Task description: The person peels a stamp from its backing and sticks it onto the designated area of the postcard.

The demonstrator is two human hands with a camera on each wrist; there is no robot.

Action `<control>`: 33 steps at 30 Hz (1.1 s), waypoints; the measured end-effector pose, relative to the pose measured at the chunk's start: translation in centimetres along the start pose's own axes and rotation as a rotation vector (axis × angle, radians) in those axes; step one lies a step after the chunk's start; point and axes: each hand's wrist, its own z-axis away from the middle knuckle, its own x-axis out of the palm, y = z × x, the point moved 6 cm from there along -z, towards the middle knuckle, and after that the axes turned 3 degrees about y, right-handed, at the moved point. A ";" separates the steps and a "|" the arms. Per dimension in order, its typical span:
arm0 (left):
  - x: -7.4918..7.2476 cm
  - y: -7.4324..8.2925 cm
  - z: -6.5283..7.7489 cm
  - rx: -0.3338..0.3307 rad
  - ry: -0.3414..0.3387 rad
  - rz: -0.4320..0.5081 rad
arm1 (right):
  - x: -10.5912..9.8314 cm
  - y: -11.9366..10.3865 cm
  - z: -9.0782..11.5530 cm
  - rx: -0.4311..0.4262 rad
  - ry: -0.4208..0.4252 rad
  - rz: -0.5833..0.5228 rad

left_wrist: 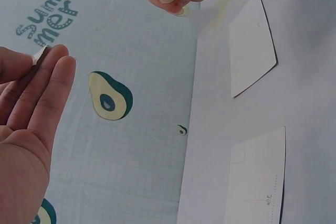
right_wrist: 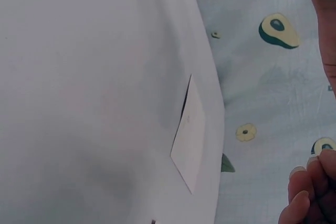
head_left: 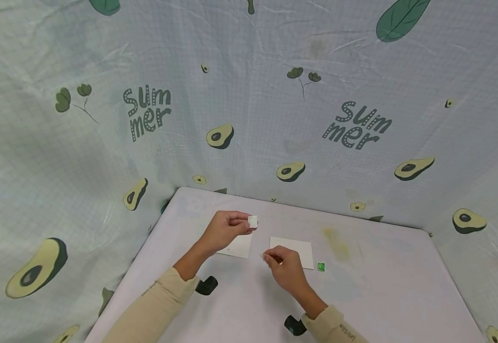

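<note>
In the head view my left hand (head_left: 225,231) is raised over the table and pinches a small white square piece (head_left: 253,222) between thumb and fingers. The left wrist view shows that piece (left_wrist: 40,56) almost edge-on, with a dark edge. My right hand (head_left: 288,269) is lower and to the right, thumb and fingertips together on a thin pale scrap (head_left: 263,256). Beneath the left hand lies a white postcard (head_left: 238,247), printed with a stamp box and dotted lines. A second white card (head_left: 302,248) lies partly behind the right hand.
A small green stamp (head_left: 321,267) lies just right of the second card. The pale table (head_left: 382,286) has a yellowish stain (head_left: 336,243) toward the back. A curtain (head_left: 257,105) with avocado prints hangs behind and at the sides. Dark wrist devices (head_left: 206,286) sit by both sleeves.
</note>
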 end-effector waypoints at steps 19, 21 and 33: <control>0.5 -0.5 0.0 -0.052 -0.023 0.052 | -1.2 -3.0 -1.2 -0.557 0.140 0.084; 0.7 -0.6 0.0 -0.075 -0.018 0.046 | -1.4 -3.3 -1.5 -0.609 0.183 0.108; 1.4 -0.7 0.6 -0.178 -0.032 0.086 | -1.6 -4.2 -2.0 -0.807 0.316 0.145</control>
